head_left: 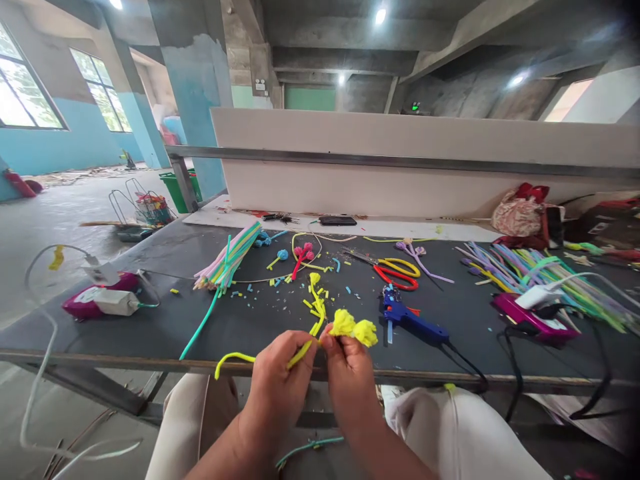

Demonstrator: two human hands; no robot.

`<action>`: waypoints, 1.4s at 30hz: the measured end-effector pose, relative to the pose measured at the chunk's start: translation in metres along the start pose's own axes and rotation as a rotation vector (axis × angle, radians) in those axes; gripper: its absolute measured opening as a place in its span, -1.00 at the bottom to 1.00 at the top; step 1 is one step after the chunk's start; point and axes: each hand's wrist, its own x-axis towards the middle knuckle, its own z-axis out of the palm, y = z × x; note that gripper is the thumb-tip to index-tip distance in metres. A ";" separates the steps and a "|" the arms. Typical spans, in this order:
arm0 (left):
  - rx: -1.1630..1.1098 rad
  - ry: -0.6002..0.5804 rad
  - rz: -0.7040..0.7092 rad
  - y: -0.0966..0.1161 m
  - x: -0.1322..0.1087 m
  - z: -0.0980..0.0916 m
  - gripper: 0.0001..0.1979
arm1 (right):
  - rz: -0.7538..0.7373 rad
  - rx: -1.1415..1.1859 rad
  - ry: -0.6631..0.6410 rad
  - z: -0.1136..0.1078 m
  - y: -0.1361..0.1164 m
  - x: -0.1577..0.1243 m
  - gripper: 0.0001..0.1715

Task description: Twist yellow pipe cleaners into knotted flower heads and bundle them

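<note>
Close together at the table's front edge, my two hands work on yellow pipe cleaners. My left hand (280, 373) is closed on a yellow pipe cleaner (235, 357), whose free end curls out to the left. In my right hand (353, 373), the fingers pinch a yellow pipe-cleaner flower (345, 322) with fluffy heads; its stem is mostly hidden by the fingers. Just beyond the hands lies another yellow pipe-cleaner piece (319, 308) among short offcuts. Right of them rest a blue hot glue gun (413, 321) and scissors with red and yellow handles (395, 272).
Pipe-cleaner bundles lie left (235, 257) and right (545, 277) on the dark table (165, 333). Pink (303, 257), blue (283, 255) and purple (415, 252) pieces sit farther back. Magenta power strips (535, 320) trail cords. A white panel (400, 190) stands behind.
</note>
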 end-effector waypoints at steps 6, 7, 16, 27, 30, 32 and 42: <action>-0.753 -0.148 -0.690 0.013 0.005 -0.005 -0.80 | -0.176 0.047 -0.190 -0.006 0.002 0.002 -0.80; -0.844 -0.186 -0.753 0.012 0.006 -0.007 -0.81 | -0.195 0.051 -0.227 -0.007 0.002 0.003 -0.79; -1.261 -0.440 -1.149 -0.004 0.002 -0.008 -0.90 | -0.234 0.063 -0.381 -0.013 0.010 0.009 -0.89; -1.080 -0.275 -0.897 0.015 0.003 -0.008 -0.79 | -0.059 0.341 -0.504 -0.016 0.000 0.017 -0.80; -0.563 -0.010 -0.528 0.017 0.004 -0.006 -0.81 | 0.090 0.455 -0.354 -0.008 0.000 0.010 -0.80; -0.134 0.133 -0.174 0.014 0.005 -0.005 -0.89 | 0.226 0.546 -0.288 -0.002 -0.004 0.003 -0.77; 0.428 0.131 0.792 -0.003 0.006 -0.008 -0.76 | 0.414 0.684 -0.210 -0.006 -0.021 -0.008 -0.73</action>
